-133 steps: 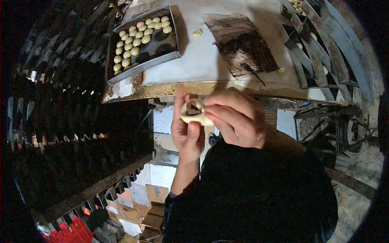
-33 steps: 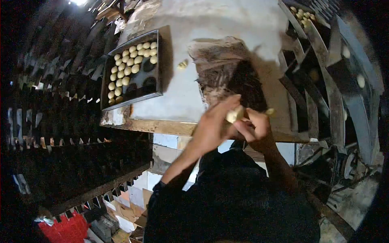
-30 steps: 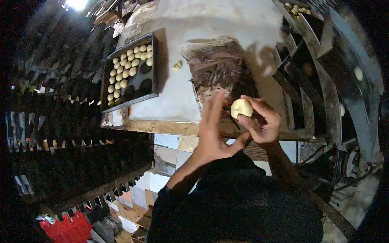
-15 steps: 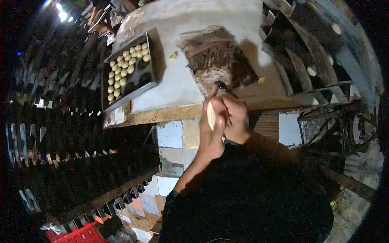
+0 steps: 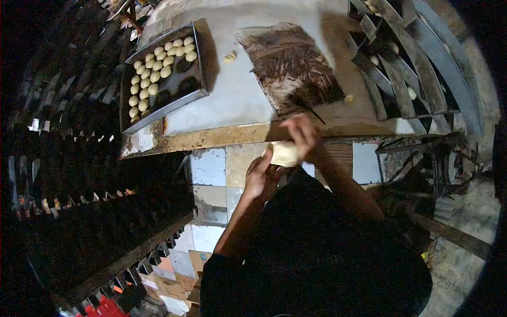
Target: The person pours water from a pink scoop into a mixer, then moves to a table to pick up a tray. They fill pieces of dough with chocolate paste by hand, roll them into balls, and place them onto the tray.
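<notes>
Half a second ago the two hands were pressed close together with only a pale edge of the dough piece point(image 5: 285, 154) showing between them; now its broad, smooth face is turned up to view, stretched wide rather than the rounded lump seen a second ago. It is held in the air just in front of the near edge of the worktop point(image 5: 232, 100). The left hand point(image 5: 259, 178) has its fingers clamped on the dough's left end, the thumb laid over the top and the other fingers underneath. The right hand point(image 5: 303, 136) is at the opposite end, blurred, its fingertips lifted above the dough and the rest of the hand up against its right edge; whether those fingers grip it or only brush it, I cannot tell. On the worktop, the metal tray point(image 5: 169, 110) keeps its rows of dough balls point(image 5: 155, 76) along the far and left sides, as before. The dark smeared patch point(image 5: 290, 63) also remains beyond the hands, with a thin dark tool point(image 5: 312, 111) at its near edge and a dough scrap point(image 5: 229, 56) lying between patch and tray.
</notes>
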Motion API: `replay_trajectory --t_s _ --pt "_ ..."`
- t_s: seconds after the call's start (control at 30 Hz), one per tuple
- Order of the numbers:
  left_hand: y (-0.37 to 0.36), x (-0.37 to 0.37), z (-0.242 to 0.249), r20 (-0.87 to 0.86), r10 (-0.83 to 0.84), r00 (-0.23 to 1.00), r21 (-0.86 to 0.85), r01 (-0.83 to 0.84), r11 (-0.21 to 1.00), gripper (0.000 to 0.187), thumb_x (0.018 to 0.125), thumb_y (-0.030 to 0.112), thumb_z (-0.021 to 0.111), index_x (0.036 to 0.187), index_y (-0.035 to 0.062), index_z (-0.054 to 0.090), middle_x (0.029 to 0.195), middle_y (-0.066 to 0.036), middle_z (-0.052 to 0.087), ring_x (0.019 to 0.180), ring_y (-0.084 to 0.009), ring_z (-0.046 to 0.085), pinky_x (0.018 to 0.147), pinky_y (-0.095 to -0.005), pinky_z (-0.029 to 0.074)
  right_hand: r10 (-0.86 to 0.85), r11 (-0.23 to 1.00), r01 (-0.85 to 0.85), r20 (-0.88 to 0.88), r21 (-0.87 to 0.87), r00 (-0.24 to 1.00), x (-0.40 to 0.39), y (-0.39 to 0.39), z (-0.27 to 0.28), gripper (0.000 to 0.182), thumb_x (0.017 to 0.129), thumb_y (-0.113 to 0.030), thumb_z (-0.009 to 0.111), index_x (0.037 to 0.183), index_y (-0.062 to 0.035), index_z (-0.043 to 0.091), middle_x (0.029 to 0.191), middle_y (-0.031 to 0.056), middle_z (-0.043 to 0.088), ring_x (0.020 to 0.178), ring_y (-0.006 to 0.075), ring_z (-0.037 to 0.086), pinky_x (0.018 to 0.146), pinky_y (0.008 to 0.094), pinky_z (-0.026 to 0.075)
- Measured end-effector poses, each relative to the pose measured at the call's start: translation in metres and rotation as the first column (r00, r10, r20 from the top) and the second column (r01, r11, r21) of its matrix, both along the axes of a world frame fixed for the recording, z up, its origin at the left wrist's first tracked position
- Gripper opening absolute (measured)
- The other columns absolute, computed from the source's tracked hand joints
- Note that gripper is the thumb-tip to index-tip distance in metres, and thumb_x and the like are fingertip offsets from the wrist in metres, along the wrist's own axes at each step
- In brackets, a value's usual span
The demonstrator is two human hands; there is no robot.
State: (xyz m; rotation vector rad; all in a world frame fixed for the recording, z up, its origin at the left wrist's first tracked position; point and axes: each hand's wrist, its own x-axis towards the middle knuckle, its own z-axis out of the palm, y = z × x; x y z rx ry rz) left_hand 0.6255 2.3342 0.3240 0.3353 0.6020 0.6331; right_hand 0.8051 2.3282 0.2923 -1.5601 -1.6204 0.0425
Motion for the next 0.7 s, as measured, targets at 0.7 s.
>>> replay_trajectory --t_s 0.7 --pt "0.131 0.072 0.033 -0.286 0.411 0.866 0.331 -0.313 0.890 0.060 0.090 0.032 0.057 0.140 0.0036 0.037 0.133 -0.019 0.047 0.122 -0.0254 0.046 0.106 -0.0397 0.034 0.280 0.764 0.026 0.369 -0.644 0.886 0.158 0.192 -0.034 0.049 0.082 -0.011 0.056 0.129 -0.0014 0.048 0.116 0.0167 0.056 0.094 0.0354 0.061 0.079 0.0383 0.052"
